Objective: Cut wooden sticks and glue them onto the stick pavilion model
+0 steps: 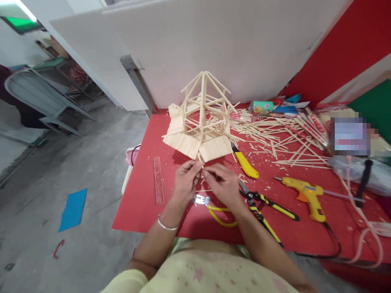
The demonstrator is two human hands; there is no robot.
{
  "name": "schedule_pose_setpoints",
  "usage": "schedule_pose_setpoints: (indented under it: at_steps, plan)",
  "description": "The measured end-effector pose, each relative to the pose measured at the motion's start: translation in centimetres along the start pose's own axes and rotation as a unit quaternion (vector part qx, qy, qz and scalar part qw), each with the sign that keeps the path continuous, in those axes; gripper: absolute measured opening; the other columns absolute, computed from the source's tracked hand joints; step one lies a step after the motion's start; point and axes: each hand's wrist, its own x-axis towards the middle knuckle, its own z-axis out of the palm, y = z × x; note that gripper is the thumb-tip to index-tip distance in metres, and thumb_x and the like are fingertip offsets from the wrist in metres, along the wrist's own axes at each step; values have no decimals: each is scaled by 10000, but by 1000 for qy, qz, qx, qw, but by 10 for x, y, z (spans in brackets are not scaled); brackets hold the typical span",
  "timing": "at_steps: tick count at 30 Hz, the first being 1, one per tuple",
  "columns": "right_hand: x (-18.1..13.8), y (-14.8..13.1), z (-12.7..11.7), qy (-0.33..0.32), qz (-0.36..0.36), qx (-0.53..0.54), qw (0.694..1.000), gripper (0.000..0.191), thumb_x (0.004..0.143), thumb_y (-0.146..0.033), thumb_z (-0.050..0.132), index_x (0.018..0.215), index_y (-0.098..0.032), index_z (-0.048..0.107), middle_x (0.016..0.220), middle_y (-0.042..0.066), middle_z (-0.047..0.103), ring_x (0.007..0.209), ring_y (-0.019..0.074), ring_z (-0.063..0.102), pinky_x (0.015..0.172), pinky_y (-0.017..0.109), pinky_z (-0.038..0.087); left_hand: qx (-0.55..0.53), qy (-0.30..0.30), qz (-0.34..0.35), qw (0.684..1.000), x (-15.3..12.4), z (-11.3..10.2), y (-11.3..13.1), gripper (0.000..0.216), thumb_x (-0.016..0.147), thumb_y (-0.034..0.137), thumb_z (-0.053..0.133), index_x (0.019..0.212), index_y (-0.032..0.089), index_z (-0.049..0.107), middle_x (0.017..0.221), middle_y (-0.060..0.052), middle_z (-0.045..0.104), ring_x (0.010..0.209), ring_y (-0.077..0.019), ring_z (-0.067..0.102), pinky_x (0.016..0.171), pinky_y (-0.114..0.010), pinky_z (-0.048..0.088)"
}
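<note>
My left hand and my right hand meet over the red table, fingertips pinched together on a thin wooden stick. Just beyond them stands a stick-built house model with an open roof frame and stick panels at its base. A silver bangle sits on my left wrist. Small yellow-handled snips lie under my hands.
A clear ruler lies left of my hands. A yellow utility knife, black-and-yellow cutters and a yellow glue gun lie to the right. Loose sticks litter the back right. A grey chair stands on the floor at left.
</note>
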Motion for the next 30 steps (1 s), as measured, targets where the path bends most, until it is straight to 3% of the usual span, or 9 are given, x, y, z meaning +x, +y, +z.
schedule_pose_setpoints:
  at_steps: [12, 30]
  plan:
    - [2, -1, 0, -4, 74, 91, 993, 157, 917, -293, 630, 842, -201, 733, 750, 6, 669, 635, 118, 590, 600, 255, 482, 7, 13, -1, 1000, 1, 3, 2, 374, 715, 420, 860, 690, 156, 596, 504, 57, 530, 368, -17, 370, 352, -154, 207]
    - [2, 0, 7, 26, 94, 106, 990, 151, 916, -299, 634, 849, -201, 728, 779, 4, 672, 703, 126, 593, 667, 262, 454, 17, 12, 35, 999, 7, 6, -1, 399, 723, 430, 855, 668, 148, 577, 502, 55, 520, 391, -23, 381, 382, -159, 241]
